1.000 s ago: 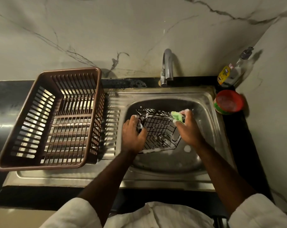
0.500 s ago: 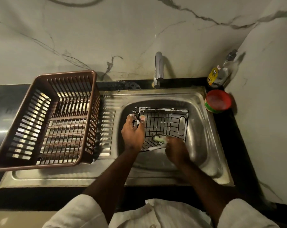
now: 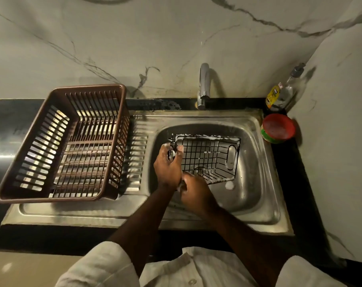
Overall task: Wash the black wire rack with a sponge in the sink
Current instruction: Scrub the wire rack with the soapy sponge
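The black wire rack (image 3: pixel 209 156), streaked with white foam, stands in the steel sink (image 3: pixel 256 183). My left hand (image 3: pixel 168 164) grips its left end, thumb over the rim. My right hand (image 3: pixel 194 190) is closed at the rack's near left corner, touching my left wrist. The sponge is hidden inside that hand; only a bit of foam shows by the fingers.
A brown plastic dish basket (image 3: pixel 62 141) sits on the ribbed drainboard at left. The tap (image 3: pixel 204 85) stands behind the basin. A soap bottle (image 3: pixel 281 94) and a red-lidded tub (image 3: pixel 278 128) occupy the back right corner by the marble wall.
My right hand slid with the green sponge from the rack's far right corner to its near edge, then left to the near left corner. The rack now lies flatter. My left hand kept its hold.
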The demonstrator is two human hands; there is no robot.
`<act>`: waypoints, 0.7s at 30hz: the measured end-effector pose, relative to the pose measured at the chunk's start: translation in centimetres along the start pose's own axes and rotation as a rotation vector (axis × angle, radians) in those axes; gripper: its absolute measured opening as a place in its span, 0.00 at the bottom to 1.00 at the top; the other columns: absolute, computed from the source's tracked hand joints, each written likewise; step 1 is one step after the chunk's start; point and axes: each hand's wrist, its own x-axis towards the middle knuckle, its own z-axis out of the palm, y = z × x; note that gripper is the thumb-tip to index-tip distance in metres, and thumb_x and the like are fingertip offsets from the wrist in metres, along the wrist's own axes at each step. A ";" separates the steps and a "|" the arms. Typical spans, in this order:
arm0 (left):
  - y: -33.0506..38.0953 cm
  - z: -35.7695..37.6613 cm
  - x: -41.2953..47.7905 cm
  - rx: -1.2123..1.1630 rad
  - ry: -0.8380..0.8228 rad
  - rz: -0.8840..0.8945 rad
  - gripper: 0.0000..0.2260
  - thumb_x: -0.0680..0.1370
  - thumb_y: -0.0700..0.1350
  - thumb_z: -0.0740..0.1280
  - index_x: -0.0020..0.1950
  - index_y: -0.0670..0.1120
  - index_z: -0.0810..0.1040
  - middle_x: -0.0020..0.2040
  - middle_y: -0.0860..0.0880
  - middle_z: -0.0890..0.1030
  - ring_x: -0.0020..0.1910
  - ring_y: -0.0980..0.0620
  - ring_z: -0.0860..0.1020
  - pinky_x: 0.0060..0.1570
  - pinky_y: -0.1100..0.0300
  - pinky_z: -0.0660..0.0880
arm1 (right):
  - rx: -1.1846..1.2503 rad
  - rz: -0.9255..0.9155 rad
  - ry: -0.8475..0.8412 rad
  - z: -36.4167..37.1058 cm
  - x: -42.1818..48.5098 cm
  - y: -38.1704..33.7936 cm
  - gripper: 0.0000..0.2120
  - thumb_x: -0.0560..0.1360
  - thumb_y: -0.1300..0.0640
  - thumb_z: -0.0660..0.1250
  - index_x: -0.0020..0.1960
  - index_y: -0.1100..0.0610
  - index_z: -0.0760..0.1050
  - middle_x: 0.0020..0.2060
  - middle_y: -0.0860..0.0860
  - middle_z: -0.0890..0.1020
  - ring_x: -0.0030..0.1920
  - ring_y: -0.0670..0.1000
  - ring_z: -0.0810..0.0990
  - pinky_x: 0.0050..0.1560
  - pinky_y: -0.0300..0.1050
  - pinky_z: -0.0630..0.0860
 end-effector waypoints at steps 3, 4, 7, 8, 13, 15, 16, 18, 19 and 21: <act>0.2 0.0 0.7 -0.017 0.024 -0.040 0.19 0.80 0.56 0.68 0.67 0.49 0.75 0.57 0.57 0.76 0.59 0.57 0.75 0.56 0.61 0.73 | -0.116 -0.048 -0.126 -1.1 -0.1 -0.2 0.13 0.79 0.56 0.60 0.61 0.53 0.77 0.47 0.53 0.84 0.44 0.50 0.81 0.46 0.48 0.80; 0.2 0.0 0.8 -0.025 0.034 -0.054 0.19 0.79 0.57 0.69 0.66 0.49 0.75 0.58 0.56 0.76 0.59 0.55 0.75 0.57 0.58 0.74 | -0.146 -0.069 -0.144 -1.6 -0.1 -0.3 0.15 0.79 0.55 0.58 0.63 0.53 0.77 0.48 0.54 0.84 0.44 0.51 0.81 0.47 0.47 0.79; 0.1 0.0 0.9 -0.046 0.055 -0.104 0.21 0.78 0.58 0.70 0.67 0.49 0.75 0.59 0.55 0.76 0.62 0.52 0.76 0.61 0.54 0.76 | -0.200 -0.132 -0.131 -3.3 0.2 0.0 0.19 0.76 0.54 0.59 0.65 0.54 0.78 0.51 0.55 0.85 0.49 0.53 0.82 0.52 0.47 0.78; 0.2 0.0 0.9 -0.054 0.050 -0.115 0.23 0.78 0.57 0.70 0.68 0.47 0.75 0.59 0.55 0.76 0.62 0.52 0.76 0.60 0.57 0.75 | -0.192 -0.152 -0.115 -3.4 0.4 0.5 0.20 0.75 0.56 0.60 0.64 0.54 0.78 0.51 0.54 0.85 0.48 0.53 0.82 0.54 0.47 0.78; 0.4 -0.2 1.4 0.088 -0.035 0.022 0.18 0.77 0.63 0.69 0.58 0.53 0.76 0.55 0.54 0.79 0.55 0.51 0.80 0.54 0.54 0.79 | 0.088 -0.026 0.083 -3.8 0.5 3.2 0.22 0.72 0.73 0.64 0.60 0.56 0.81 0.52 0.46 0.83 0.47 0.42 0.81 0.45 0.28 0.77; 0.4 -0.4 1.9 0.227 -0.074 0.107 0.24 0.74 0.69 0.65 0.59 0.51 0.77 0.54 0.52 0.81 0.54 0.49 0.80 0.54 0.47 0.80 | 0.290 0.188 0.209 -4.3 0.6 4.1 0.18 0.74 0.71 0.65 0.58 0.55 0.82 0.52 0.46 0.83 0.48 0.45 0.83 0.44 0.41 0.83; 0.3 -0.4 2.1 0.291 -0.093 0.144 0.26 0.74 0.70 0.66 0.59 0.50 0.77 0.55 0.51 0.81 0.55 0.49 0.80 0.56 0.48 0.79 | 0.421 0.323 0.240 -4.5 0.8 4.8 0.16 0.74 0.70 0.64 0.57 0.56 0.82 0.51 0.50 0.84 0.46 0.47 0.84 0.42 0.46 0.84; 0.3 0.0 2.2 0.433 -0.139 0.210 0.26 0.73 0.67 0.70 0.61 0.48 0.78 0.56 0.48 0.80 0.60 0.49 0.75 0.61 0.58 0.71 | 0.789 0.540 0.200 -5.2 0.8 5.7 0.14 0.71 0.66 0.65 0.53 0.59 0.81 0.47 0.58 0.84 0.40 0.54 0.83 0.35 0.47 0.80; 0.3 0.3 2.0 0.494 -0.166 0.242 0.27 0.72 0.65 0.72 0.62 0.48 0.78 0.58 0.48 0.78 0.63 0.49 0.72 0.61 0.62 0.67 | 0.979 0.612 0.144 -5.6 0.8 6.0 0.16 0.67 0.62 0.66 0.54 0.62 0.81 0.47 0.62 0.83 0.40 0.59 0.82 0.34 0.46 0.78; 0.0 0.9 1.8 0.585 -0.238 0.307 0.28 0.70 0.62 0.75 0.64 0.48 0.78 0.58 0.46 0.76 0.66 0.48 0.65 0.63 0.63 0.62 | 1.181 0.705 0.061 -6.2 0.8 6.3 0.20 0.69 0.55 0.68 0.58 0.64 0.81 0.51 0.64 0.83 0.44 0.62 0.80 0.33 0.46 0.77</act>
